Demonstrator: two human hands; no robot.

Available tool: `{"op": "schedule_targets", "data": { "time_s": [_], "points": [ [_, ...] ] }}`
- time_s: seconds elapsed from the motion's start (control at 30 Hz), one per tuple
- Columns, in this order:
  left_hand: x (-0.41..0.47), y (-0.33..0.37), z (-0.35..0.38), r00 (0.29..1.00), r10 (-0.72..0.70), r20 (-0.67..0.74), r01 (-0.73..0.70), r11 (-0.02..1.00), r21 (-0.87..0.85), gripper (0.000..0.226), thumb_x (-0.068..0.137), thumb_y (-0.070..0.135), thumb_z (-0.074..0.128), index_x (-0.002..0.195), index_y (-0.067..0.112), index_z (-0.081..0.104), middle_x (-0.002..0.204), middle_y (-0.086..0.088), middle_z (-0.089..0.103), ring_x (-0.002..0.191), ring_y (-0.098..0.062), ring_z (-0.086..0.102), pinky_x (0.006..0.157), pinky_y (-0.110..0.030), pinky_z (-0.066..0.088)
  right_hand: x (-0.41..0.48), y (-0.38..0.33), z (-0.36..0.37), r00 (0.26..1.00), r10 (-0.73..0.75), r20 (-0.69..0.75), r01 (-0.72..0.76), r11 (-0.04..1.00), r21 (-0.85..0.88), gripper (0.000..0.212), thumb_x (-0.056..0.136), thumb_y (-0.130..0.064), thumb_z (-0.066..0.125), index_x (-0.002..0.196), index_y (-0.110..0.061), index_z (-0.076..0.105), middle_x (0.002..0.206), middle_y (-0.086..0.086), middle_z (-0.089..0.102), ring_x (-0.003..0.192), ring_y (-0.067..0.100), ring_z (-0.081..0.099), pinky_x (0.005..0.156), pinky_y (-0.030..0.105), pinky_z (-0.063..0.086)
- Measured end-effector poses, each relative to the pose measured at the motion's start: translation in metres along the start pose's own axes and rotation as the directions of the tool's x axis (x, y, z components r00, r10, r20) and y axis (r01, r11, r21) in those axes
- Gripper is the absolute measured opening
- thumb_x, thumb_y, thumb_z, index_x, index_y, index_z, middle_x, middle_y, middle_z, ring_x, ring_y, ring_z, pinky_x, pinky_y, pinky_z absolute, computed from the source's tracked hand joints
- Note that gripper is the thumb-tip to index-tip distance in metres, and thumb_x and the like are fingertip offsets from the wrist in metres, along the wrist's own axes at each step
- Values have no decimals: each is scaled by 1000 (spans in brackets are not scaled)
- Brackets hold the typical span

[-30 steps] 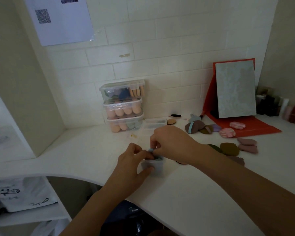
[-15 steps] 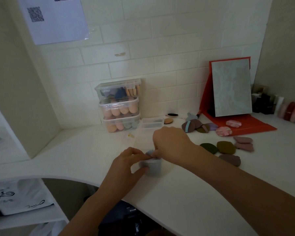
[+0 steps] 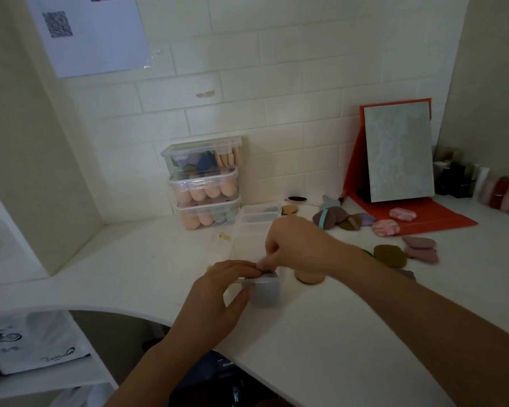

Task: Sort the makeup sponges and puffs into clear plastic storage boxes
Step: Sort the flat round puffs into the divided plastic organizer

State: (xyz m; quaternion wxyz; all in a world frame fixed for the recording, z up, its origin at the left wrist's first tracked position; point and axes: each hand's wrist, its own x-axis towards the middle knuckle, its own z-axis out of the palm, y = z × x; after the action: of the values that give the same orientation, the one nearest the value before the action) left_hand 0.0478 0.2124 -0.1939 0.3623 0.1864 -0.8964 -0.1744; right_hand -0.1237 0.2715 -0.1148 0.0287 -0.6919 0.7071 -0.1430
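A small clear box [image 3: 263, 292] sits on the white desk [image 3: 350, 333], near the front edge. It looks gray-blue inside. The left hand [image 3: 218, 292] holds the box, with the thumb on its near side and the fingers curled over the top. The right hand [image 3: 294, 245] reaches down from above with its fingers bent, tips at the top of the box. I cannot tell if they pinch anything. A peach puff [image 3: 309, 278] lies just beside the box. Three full boxes [image 3: 203, 183] are stacked by the wall.
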Motion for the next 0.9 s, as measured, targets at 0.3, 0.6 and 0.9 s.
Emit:
{"op": "schedule_targets", "data": {
  "time_s": [0.3, 0.6, 0.9],
  "points": [
    [0, -5, 7, 1000, 10, 12, -10, 999, 51, 28, 80, 38, 51, 108, 41, 58, 113, 35, 52, 109, 18, 44, 99, -3, 26, 17, 79, 19, 907, 373, -194, -383, 924, -16, 28, 94, -24, 50, 107, -5, 66, 102, 10, 67, 94, 22, 62, 77, 31, 48],
    [8, 2, -5, 979, -46, 199, 35, 998, 57, 29, 80, 33, 52, 103, 50, 49, 106, 40, 52, 108, 11, 43, 93, -4, 30, 16, 102, 60, 929, 364, -74, -361, 931, 47, 49, 94, -37, 50, 138, -16, 43, 127, 9, 56, 113, 23, 54, 88, 31, 43],
    [9, 3, 2, 994, -21, 107, 19, 1000, 23, 32, 74, 29, 63, 98, 46, 50, 99, 25, 53, 97, 4, 52, 87, -18, 43, 15, 99, 47, 915, 381, -131, -326, 891, 315, 56, 76, -19, 77, 126, -8, 54, 117, 10, 60, 108, 23, 57, 87, 26, 44]
  ]
}}
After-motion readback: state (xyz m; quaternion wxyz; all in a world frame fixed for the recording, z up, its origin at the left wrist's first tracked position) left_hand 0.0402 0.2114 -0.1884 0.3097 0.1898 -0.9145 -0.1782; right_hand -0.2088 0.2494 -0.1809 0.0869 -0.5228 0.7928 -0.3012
